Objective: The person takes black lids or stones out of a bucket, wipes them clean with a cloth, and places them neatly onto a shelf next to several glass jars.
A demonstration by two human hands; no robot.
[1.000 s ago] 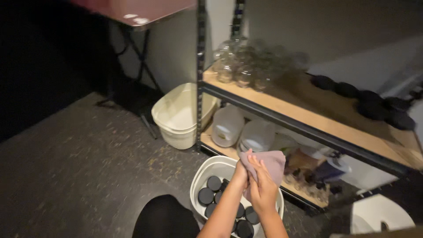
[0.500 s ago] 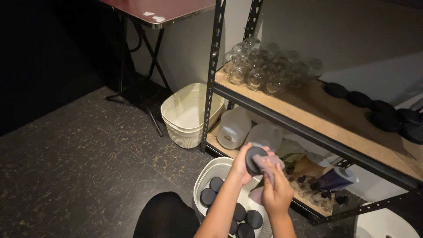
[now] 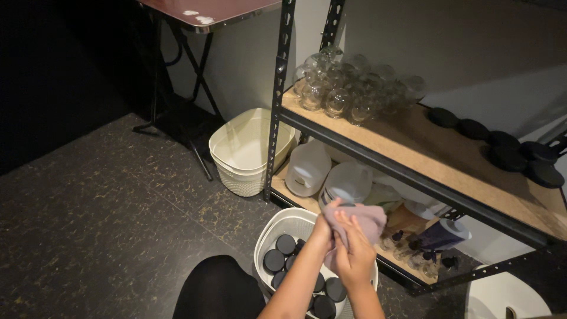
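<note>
A greyish-pink cloth point(image 3: 367, 220) sits bunched between our hands above the white basket point(image 3: 283, 225) on the floor: our left hand point(image 3: 326, 227) grips something round inside it, mostly hidden, and our right hand point(image 3: 354, 255) closes around the soft folds. We judge the wiping partly done, with many smooth black round lids point(image 3: 274, 260) still in the basket and a few flat ones point(image 3: 499, 147) lying on the rough board shelf point(image 3: 413, 147) beside clear glass jars point(image 3: 348, 88).

open floor point(image 3: 106, 218) left, shelf beam point(image 3: 407, 177) above, jugs point(image 3: 328, 174) behind
</note>
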